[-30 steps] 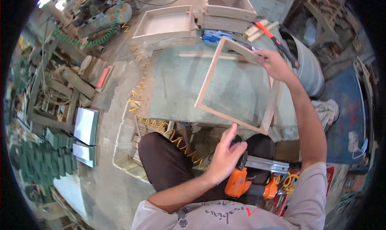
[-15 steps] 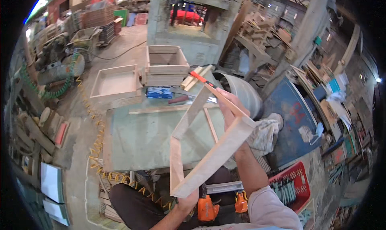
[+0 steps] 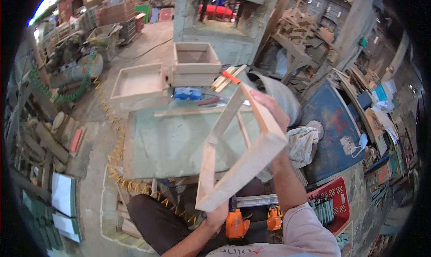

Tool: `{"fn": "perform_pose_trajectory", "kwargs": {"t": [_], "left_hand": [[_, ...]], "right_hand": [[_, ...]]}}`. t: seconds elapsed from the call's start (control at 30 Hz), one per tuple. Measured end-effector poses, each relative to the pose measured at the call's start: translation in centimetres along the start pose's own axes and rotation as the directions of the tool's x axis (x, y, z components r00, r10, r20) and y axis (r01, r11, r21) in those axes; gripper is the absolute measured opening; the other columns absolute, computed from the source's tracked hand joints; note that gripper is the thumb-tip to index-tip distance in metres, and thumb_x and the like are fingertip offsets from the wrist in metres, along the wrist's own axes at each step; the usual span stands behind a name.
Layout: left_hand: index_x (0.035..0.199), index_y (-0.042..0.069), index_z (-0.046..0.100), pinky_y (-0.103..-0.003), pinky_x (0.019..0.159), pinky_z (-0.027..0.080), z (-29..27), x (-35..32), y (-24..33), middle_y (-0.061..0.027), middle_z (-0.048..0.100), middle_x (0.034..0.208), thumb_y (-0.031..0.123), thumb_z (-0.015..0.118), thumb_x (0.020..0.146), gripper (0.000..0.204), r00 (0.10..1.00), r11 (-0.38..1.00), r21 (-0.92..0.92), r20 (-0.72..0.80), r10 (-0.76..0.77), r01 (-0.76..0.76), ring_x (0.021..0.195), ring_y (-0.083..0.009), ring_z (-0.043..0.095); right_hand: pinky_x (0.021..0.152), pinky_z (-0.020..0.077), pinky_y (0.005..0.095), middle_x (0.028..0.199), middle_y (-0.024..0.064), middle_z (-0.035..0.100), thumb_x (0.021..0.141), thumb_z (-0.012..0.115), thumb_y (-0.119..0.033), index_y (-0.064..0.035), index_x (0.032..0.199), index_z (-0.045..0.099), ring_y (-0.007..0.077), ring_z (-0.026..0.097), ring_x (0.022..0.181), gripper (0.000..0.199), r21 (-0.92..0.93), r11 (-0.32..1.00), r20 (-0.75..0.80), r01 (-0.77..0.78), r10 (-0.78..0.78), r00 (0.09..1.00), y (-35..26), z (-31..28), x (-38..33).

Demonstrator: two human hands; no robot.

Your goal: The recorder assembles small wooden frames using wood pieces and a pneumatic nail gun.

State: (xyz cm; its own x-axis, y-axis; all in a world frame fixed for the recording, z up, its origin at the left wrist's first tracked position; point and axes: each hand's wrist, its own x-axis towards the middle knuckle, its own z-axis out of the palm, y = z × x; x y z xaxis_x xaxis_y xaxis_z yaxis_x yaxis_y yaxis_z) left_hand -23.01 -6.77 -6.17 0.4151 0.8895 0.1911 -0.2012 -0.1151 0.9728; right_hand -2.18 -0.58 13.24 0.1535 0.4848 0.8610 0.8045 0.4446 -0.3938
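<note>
Both my hands hold an open rectangular wooden frame (image 3: 244, 170) of pale thin boards, tilted above my lap and the table's near edge. My left hand (image 3: 217, 215) is closed on its lowest corner, with the fingertips hidden behind the board. At the far right side my right hand (image 3: 272, 109) wraps over the outer face of another board; some of its fingers are out of sight. In my lap, below the frame, rests an orange and black nail gun (image 3: 235, 225) with a grey magazine. A red-orange handle (image 3: 231, 77) shows just past the frame's far corner.
A pale green worktable (image 3: 166, 153) carries a wooden strip (image 3: 188, 111), a blue box (image 3: 187, 93) and stacked wooden boxes (image 3: 195, 68). A shallow wooden tray (image 3: 138, 82) stands left of them. A yellow coiled hose (image 3: 117, 153) hangs at left; a red crate (image 3: 342, 207) sits at right.
The whole view has shifted a little, so the table and boxes appear higher and further right. The wooden frame has turned slightly, and both hands keep their hold on it.
</note>
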Motion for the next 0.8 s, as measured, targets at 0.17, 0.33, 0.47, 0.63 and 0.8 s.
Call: {"fn": "perform_pose_trajectory", "kwargs": {"t": [0.17, 0.33, 0.47, 0.63, 0.8], "left_hand": [[0.145, -0.011, 0.028, -0.036, 0.113, 0.03, 2.5, 1.7, 5.6, -0.0193, 0.034, 0.152, 0.003, 0.054, 0.095, 0.058, 0.932, 0.716, -0.616, 0.088, -0.351, 0.328, 0.143, -0.0246, 0.03], [0.15, -0.004, 0.018, -0.045, 0.116, 0.027, 2.3, 3.5, 7.3, -0.0164, 0.022, 0.158, 0.013, 0.045, 0.098, 0.062, 0.837, 0.465, -0.732, 0.264, -0.48, 0.497, 0.147, -0.0258, 0.021], [0.152, -0.003, 0.011, -0.047, 0.117, 0.024, 2.3, 4.9, 6.6, -0.0144, 0.015, 0.16, 0.021, 0.045, 0.098, 0.068, 0.803, 0.343, -0.758, 0.38, -0.459, 0.554, 0.148, -0.0255, 0.017], [0.152, -0.001, 0.011, -0.047, 0.117, 0.024, 2.3, 6.7, 5.8, -0.0127, 0.015, 0.16, 0.023, 0.045, 0.098, 0.068, 0.773, 0.307, -0.757, 0.385, -0.504, 0.577, 0.147, -0.0253, 0.018], [0.152, -0.001, 0.013, -0.046, 0.116, 0.025, 2.0, 7.3, 4.7, -0.0112, 0.016, 0.16, 0.025, 0.046, 0.097, 0.069, 0.747, 0.308, -0.749, 0.352, -0.564, 0.587, 0.146, -0.0248, 0.02]], "right_hand": [[0.086, 0.0511, 0.04, 0.102, 0.0164, 0.068, 0.08, 0.057, 0.007, -0.0016, 0.11, 0.065, 0.0295, 0.067, 0.098, 0.032, -0.108, 0.983, 0.245, -0.15, 0.172, 0.954, 2.4, 1.5, 3.4], [0.082, 0.0511, 0.0437, 0.102, 0.019, 0.068, 0.086, 0.055, -0.005, -0.0043, 0.107, 0.067, 0.0367, 0.065, 0.094, 0.025, -0.31, 0.949, 0.665, -0.059, 0.261, 0.699, 9.6, 7.2, 3.8], [0.085, 0.0496, 0.046, 0.103, 0.0188, 0.068, 0.086, 0.056, -0.007, -0.0065, 0.105, 0.069, 0.0376, 0.063, 0.096, 0.024, -0.421, 0.907, 0.753, 0.003, 0.348, 0.559, 14.4, 9.4, 0.9], [0.088, 0.0488, 0.0451, 0.102, 0.018, 0.068, 0.085, 0.057, -0.006, -0.0055, 0.105, 0.07, 0.0372, 0.061, 0.101, 0.024, -0.438, 0.898, 0.723, -0.045, 0.381, 0.576, 17.1, 10.3, -1.7], [0.09, 0.0478, 0.0417, 0.113, 0.0189, 0.066, 0.08, 0.061, -0.002, -0.0011, 0.105, 0.069, 0.0356, 0.06, 0.106, 0.026, -0.403, 0.914, 0.718, -0.037, 0.341, 0.607, 18.1, 11.5, -2.4]]}}
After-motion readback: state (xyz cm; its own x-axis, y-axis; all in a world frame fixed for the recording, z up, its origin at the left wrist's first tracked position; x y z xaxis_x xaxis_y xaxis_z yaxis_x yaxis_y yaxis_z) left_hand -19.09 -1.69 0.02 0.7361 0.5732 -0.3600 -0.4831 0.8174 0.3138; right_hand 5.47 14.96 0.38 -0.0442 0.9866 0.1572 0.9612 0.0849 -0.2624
